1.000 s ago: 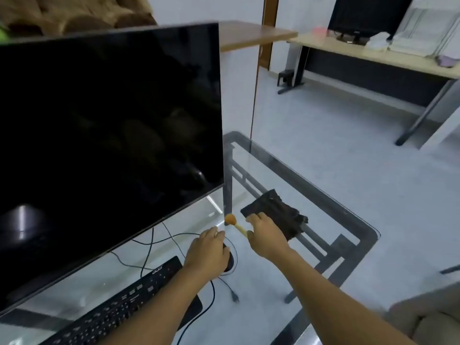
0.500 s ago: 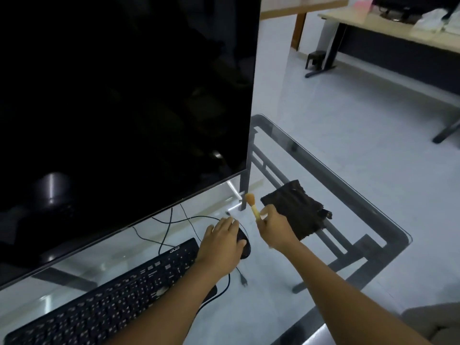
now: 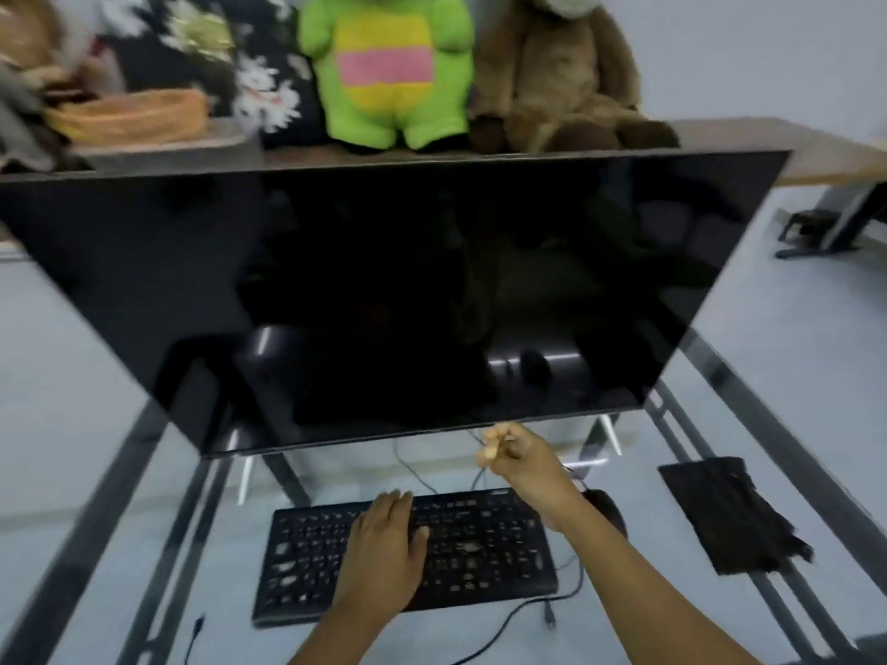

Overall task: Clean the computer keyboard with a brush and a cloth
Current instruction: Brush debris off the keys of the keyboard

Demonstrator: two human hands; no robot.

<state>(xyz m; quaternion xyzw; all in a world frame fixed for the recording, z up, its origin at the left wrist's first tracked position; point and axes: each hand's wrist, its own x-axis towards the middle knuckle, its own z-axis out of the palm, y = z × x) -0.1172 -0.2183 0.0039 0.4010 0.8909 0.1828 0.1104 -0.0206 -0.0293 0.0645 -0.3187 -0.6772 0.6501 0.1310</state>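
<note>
We are resting our left hand (image 3: pixel 384 544) flat and open on the keyboard (image 3: pixel 408 554), low in the middle of the frame, probably to steady it on the glass table (image 3: pixel 120 472). Our right hand (image 3: pixel 523 465) is clamping the brush (image 3: pixel 490 448) just above the keyboard's far edge, ready for sweeping. The cloth (image 3: pixel 729 515) is waiting at lower right, near the keyboard.
</note>
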